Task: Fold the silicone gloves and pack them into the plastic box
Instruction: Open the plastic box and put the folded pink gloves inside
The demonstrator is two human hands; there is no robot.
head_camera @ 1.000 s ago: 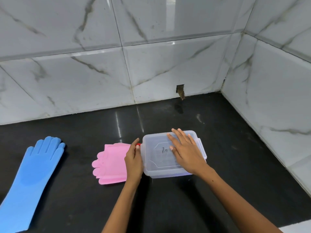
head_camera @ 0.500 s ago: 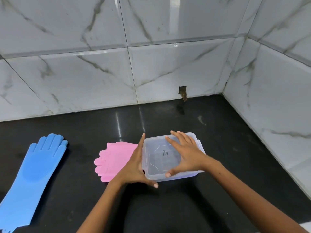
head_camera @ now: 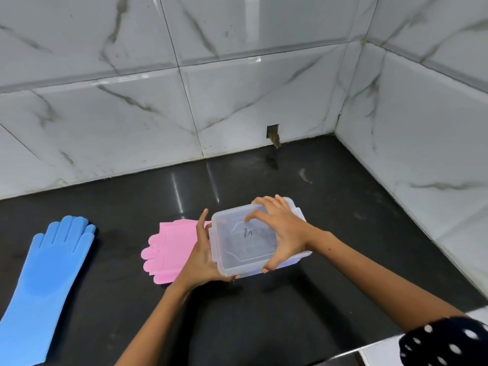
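Observation:
A clear plastic box [head_camera: 248, 256] with its lid on sits near the middle of the black counter, a black mark on the lid. My left hand [head_camera: 202, 256] grips the box's left side and near corner. My right hand [head_camera: 281, 231] arches over the lid, fingers on its far edge and thumb at its near edge. A folded pink silicone glove [head_camera: 170, 248] lies just left of the box, partly behind my left hand. A blue silicone glove [head_camera: 46, 276] lies flat and unfolded at the far left.
The black counter [head_camera: 264, 320] ends at marble-tiled walls behind and on the right [head_camera: 412, 143]. A small hole in the back wall [head_camera: 273, 133] sits just above the counter. The counter's near edge shows at the bottom right.
My right hand went from lying flat on the lid to gripping it across its edges. My left hand slid from the box's left side round to its near left corner.

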